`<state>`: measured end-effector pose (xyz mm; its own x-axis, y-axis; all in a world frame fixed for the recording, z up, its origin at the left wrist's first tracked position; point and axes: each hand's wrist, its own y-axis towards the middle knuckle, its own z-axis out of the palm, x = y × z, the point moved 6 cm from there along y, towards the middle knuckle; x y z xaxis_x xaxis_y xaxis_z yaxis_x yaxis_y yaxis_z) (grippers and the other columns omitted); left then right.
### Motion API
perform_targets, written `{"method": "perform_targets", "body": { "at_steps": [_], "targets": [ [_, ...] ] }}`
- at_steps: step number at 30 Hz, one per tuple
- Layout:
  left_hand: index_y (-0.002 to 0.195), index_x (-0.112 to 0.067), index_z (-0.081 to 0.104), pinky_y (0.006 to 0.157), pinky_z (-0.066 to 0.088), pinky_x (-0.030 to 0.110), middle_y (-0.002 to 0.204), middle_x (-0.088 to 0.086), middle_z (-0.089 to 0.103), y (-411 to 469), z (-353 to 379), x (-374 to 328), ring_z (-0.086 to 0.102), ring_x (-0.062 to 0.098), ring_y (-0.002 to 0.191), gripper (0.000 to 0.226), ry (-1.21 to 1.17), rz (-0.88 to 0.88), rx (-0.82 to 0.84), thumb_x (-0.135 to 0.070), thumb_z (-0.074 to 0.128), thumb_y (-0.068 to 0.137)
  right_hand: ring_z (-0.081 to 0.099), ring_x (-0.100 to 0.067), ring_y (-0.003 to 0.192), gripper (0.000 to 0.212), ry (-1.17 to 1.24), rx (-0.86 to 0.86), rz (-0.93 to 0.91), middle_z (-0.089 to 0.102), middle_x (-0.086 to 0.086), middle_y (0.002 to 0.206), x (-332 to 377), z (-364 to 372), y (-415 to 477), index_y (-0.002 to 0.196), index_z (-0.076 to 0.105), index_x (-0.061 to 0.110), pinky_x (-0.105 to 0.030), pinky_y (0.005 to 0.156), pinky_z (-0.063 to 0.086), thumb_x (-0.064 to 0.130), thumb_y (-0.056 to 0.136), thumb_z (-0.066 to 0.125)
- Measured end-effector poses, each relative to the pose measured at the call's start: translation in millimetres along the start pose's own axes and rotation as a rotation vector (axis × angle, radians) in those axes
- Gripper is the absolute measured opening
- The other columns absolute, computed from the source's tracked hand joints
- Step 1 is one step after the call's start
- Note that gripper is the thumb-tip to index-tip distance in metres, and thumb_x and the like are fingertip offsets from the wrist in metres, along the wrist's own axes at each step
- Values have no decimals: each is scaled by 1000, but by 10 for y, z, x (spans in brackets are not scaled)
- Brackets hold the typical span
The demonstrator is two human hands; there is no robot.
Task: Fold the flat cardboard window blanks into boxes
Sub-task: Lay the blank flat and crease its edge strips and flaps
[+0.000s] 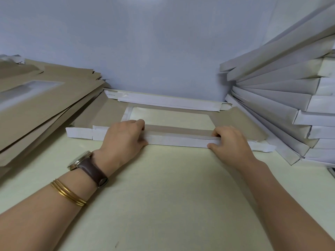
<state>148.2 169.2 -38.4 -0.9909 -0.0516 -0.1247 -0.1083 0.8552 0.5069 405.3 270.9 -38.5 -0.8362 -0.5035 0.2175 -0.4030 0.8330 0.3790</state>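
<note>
Pale counter [163, 196] lies nearest; beyond, my left hand [123, 136] and right hand [230, 140] pinch the white near flap [177, 141] of the brown cardboard window blank [235, 120], which lies crosswise, equally near both.

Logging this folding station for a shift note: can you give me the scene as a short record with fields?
workpiece: cardboard blank, brown side up on the table, window in the middle
near flap: raised, white side towards the person
left hand: grips the near flap, fingers over its top edge
right hand: grips the same flap farther right
far flap: folded over, white side showing
left side: stack of flat blanks
right side: stack of folded boxes
left wrist: watch and bangles
</note>
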Motion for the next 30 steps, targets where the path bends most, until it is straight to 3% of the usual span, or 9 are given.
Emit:
{"method": "perform_targets", "body": {
  "at_steps": [5, 11, 15, 18, 20, 22, 25, 27, 30],
  "targets": [
    [80, -18, 44, 56, 30, 32, 73, -1, 52, -20, 3, 16, 42, 26, 69, 31, 54, -62, 18, -37, 68, 84, 45, -21, 78, 24, -29, 0, 24, 54, 2, 77, 30, -27, -41, 68, 45, 21, -31, 60, 30, 19, 79, 67],
    [69, -21, 44, 56, 31, 30, 74, 4, 60, -55, 8, -54, 56, 32, 72, 28, 101, -8, 77, -38, 63, 81, 54, -26, 70, 18, -37, 70, 62, 57, 4, 67, 1, 28, -70, 63, 49, 18, -30, 54, 37, 11, 74, 62],
    [69, -20, 46, 58, 36, 30, 74, -1, 57, -103, 20, -65, 49, 26, 70, 23, 43, 4, 158, -40, 56, 74, 54, -23, 73, 12, 6, 157, 33, 56, 6, 70, 26, 59, -90, 67, 52, 19, -32, 62, 46, 9, 68, 60],
    [71, -23, 40, 61, 36, 30, 75, -8, 47, -134, 54, -100, 46, 22, 75, 32, 5, 30, 252, -50, 56, 74, 50, -17, 89, 13, 44, 229, 7, 56, 10, 86, 49, 103, -113, 81, 56, 22, -35, 77, 48, 20, 70, 62],
    [82, -26, 42, 68, 38, 30, 86, -8, 47, -146, 91, -111, 49, 21, 88, 36, 2, 35, 322, -59, 54, 76, 41, -12, 107, 29, 35, 313, -4, 51, 13, 101, 65, 167, -138, 103, 59, 27, -36, 92, 44, 32, 74, 61],
    [110, -25, 47, 88, 41, 32, 113, -7, 53, -173, 182, -104, 46, 19, 110, 49, 11, 51, 416, -65, 49, 80, 29, -12, 126, 49, 17, 405, -6, 46, 11, 123, 85, 231, -168, 128, 51, 33, -39, 106, 35, 45, 81, 59],
    [150, -31, 19, 114, 18, 33, 157, -13, 19, -251, 327, -113, 17, 18, 140, 73, -28, 66, 571, -68, 34, 89, 3, -11, 146, 72, -21, 547, 3, 16, 8, 159, 91, 332, -224, 148, 24, 44, -45, 117, 13, 67, 85, 50],
    [153, -35, 2, 116, 4, 35, 160, -18, -1, -301, 400, -112, -1, 12, 146, 74, -45, 49, 651, -69, 24, 91, -9, -13, 148, 78, -46, 624, 4, -2, 8, 162, 89, 394, -260, 150, 11, 47, -45, 120, 4, 75, 84, 42],
    [152, -37, -7, 118, -6, 37, 160, -16, -11, -324, 456, -96, -13, 9, 147, 73, -46, 32, 694, -70, 18, 91, -12, -15, 149, 79, -45, 635, 1, -6, 6, 163, 105, 420, -266, 151, 6, 46, -45, 120, 0, 75, 85, 38]
  ]
}}
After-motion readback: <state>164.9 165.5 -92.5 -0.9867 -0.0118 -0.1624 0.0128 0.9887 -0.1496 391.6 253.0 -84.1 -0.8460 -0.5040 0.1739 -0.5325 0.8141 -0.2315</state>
